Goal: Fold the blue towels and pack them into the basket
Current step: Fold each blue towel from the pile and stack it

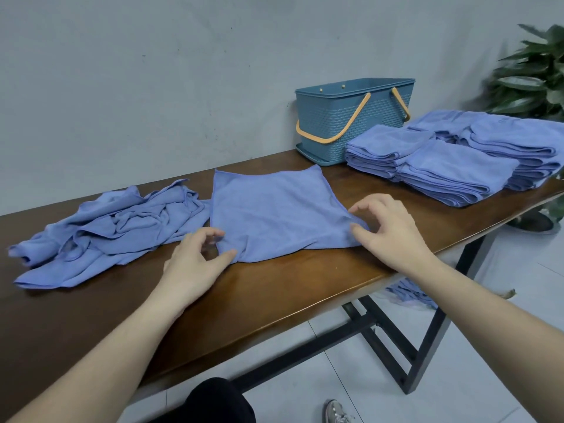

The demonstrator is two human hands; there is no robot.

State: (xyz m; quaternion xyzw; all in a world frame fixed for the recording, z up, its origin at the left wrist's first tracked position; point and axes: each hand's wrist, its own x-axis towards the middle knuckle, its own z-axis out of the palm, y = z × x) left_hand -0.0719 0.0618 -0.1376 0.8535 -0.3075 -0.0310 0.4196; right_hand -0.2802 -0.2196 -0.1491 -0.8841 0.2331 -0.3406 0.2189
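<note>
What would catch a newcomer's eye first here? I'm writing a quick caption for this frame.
The flat blue towel spread at the middle of the wooden table, with the left hand and right hand at its near corners. Then the crumpled heap of towels to its left, and the folded stacks to the right, in front of the blue basket by the wall.

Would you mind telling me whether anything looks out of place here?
Yes: a blue towel lies on the floor under the table, below its near edge, apart from the crumpled pile and the folded stacks on top.
</note>
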